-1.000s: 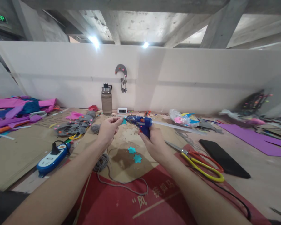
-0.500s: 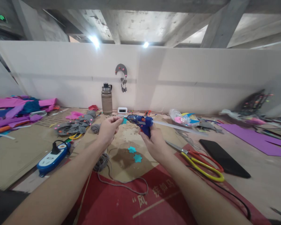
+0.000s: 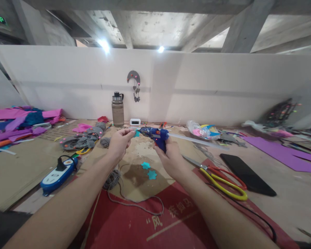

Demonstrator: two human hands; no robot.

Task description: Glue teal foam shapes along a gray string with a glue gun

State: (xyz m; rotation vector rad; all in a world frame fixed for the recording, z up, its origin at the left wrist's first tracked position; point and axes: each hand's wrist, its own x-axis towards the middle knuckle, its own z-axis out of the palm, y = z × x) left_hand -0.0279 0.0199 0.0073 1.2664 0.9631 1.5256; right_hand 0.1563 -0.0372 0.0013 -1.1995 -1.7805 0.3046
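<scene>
My right hand [image 3: 171,155] is wrapped round the handle of a blue hot glue gun [image 3: 157,135], with a long clear glue stick [image 3: 194,139] sticking out of its back end. The gun's nozzle points left, at a small turquoise felt piece [image 3: 137,133] pinched in my left hand [image 3: 121,141]. Nozzle and felt are very close; whether they touch I cannot tell. Below, two turquoise felt flower shapes [image 3: 152,174] lie on the brown board. A ball of grey yarn [image 3: 112,178] sits under my left forearm, its loose strand trailing right over the red area.
At right lie scissors with red and yellow handles [image 3: 224,181] and a black phone [image 3: 247,174]. A power strip [image 3: 58,175] is at left. Behind stand a water bottle [image 3: 118,110] and a small white clock [image 3: 135,122]. Felt scraps [image 3: 20,124] pile up far left.
</scene>
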